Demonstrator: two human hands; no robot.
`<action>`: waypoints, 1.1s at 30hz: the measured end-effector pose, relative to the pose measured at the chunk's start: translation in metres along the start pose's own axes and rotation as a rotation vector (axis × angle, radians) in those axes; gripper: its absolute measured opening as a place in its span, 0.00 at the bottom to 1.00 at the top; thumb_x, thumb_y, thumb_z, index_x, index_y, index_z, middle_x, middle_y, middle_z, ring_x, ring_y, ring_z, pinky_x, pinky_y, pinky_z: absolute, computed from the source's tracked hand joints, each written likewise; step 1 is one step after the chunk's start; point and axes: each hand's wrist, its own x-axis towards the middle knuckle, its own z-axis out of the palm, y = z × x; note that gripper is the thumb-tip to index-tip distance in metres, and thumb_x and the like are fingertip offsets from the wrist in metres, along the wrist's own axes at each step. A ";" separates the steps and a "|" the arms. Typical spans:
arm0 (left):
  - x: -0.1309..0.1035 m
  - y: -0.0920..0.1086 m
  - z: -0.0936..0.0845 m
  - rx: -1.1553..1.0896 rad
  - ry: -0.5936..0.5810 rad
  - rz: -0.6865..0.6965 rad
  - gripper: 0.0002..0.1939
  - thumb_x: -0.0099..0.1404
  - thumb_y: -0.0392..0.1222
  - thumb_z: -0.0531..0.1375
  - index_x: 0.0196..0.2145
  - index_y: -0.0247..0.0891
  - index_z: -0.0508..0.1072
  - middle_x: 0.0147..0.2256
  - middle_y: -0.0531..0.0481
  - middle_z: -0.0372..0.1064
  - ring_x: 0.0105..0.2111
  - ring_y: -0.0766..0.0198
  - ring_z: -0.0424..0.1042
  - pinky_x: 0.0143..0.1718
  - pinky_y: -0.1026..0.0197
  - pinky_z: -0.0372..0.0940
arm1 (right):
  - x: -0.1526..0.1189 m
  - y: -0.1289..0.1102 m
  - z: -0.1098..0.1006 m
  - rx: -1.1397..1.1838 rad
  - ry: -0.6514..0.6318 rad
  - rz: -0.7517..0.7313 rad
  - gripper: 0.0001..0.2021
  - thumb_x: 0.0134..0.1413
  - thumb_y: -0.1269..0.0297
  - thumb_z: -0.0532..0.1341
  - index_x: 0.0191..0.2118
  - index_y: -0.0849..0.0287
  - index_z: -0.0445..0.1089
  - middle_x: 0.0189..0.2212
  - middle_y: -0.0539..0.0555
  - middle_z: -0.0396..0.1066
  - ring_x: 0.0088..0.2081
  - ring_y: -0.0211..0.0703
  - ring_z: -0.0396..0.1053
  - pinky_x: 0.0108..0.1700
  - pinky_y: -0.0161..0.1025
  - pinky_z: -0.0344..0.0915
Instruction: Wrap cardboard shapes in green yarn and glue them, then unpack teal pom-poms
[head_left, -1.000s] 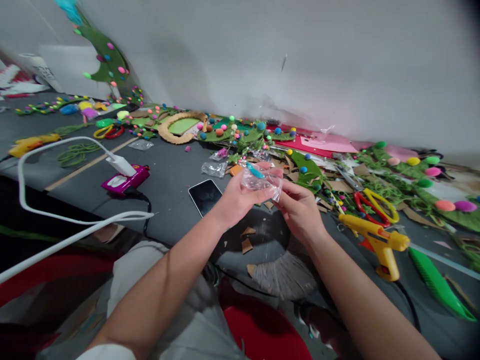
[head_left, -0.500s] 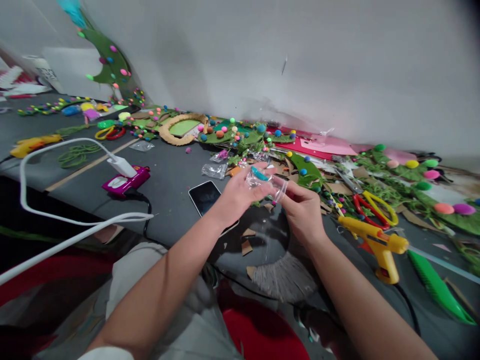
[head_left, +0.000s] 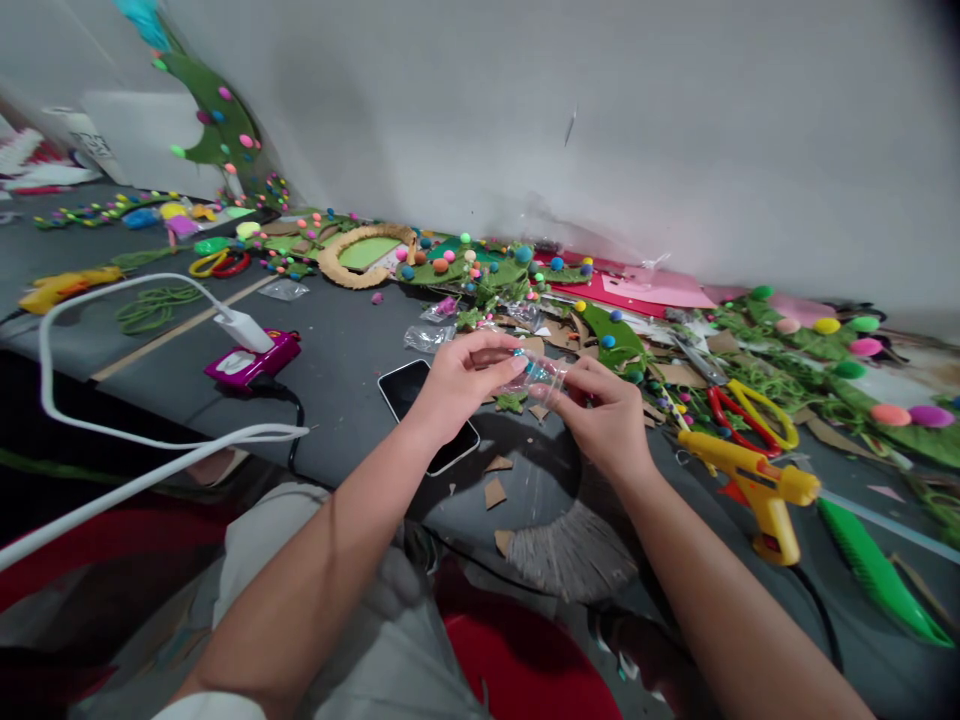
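Note:
Between my hands is a small clear plastic bag [head_left: 551, 377] with a bright blue piece inside; the piece's shape is partly hidden by my fingers. My left hand [head_left: 463, 385] is closed, thumb and fingers pinching the bag's left end. My right hand [head_left: 609, 420] is also closed, gripping the bag's other end. Beneath my left hand and wrist lies a phone [head_left: 405, 386], screen up and partly covered. Cardboard scraps [head_left: 495, 492] are scattered on the grey table [head_left: 337, 400] below the bag. A grey bristly fringe [head_left: 570, 555] hangs at the table's near edge.
To the right lie a yellow glue gun [head_left: 757, 480], scissors [head_left: 750, 415] and a green comb-like tool [head_left: 877, 570]. A purple power adapter [head_left: 259, 365] with white and black cables sits left. Green felt pieces with pompoms [head_left: 480, 272] and a tan ring [head_left: 352, 262] line the wall.
My left hand's fingers have drawn together from a spread pose around the bag into a pinch at its left end. The blue piece is now more hidden. More of the phone shows.

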 end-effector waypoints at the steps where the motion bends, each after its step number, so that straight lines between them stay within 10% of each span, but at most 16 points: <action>1: 0.000 -0.001 0.000 -0.016 -0.003 -0.015 0.15 0.53 0.40 0.75 0.39 0.37 0.80 0.34 0.50 0.79 0.34 0.64 0.76 0.40 0.57 0.73 | 0.000 0.000 0.000 -0.011 -0.001 -0.010 0.07 0.53 0.60 0.72 0.38 0.53 0.84 0.23 0.46 0.55 0.26 0.37 0.53 0.29 0.38 0.51; 33: 0.001 -0.009 0.002 -0.067 -0.030 -0.121 0.17 0.54 0.41 0.76 0.41 0.38 0.80 0.33 0.50 0.79 0.33 0.64 0.79 0.42 0.55 0.76 | -0.001 0.003 -0.002 -0.131 0.040 -0.125 0.06 0.59 0.65 0.66 0.37 0.52 0.83 0.25 0.49 0.61 0.27 0.38 0.58 0.29 0.39 0.54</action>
